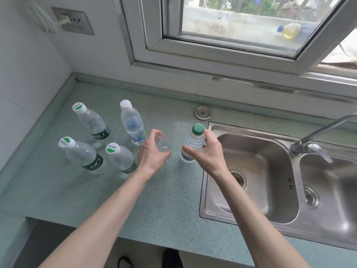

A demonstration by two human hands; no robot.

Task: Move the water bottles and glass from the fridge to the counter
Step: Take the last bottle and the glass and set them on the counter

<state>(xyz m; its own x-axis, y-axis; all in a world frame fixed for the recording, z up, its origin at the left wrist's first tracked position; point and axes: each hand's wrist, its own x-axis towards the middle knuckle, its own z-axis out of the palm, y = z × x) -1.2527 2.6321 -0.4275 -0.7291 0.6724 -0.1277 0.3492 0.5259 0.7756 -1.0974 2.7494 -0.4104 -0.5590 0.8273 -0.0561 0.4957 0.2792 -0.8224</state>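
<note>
Both hands reach over the pale green counter (pixel 81 190). My left hand (pixel 152 153) curls around a small clear glass (pixel 164 144) that stands on the counter, thumb at the near side and fingers on its far rim. My right hand (pixel 207 151) wraps a small ribbed water bottle with a green cap (pixel 193 141), upright just left of the sink. Several other water bottles stand to the left: a white-capped one with a blue label (pixel 133 124) and three with green-and-white caps (pixel 91 121) (pixel 82 154) (pixel 121 157).
A steel double sink (pixel 257 171) with a tap (pixel 316 140) lies to the right, close to the green-capped bottle. A window (pixel 231 26) and its frame overhang the back of the counter. A wall socket (pixel 73 21) sits at the upper left.
</note>
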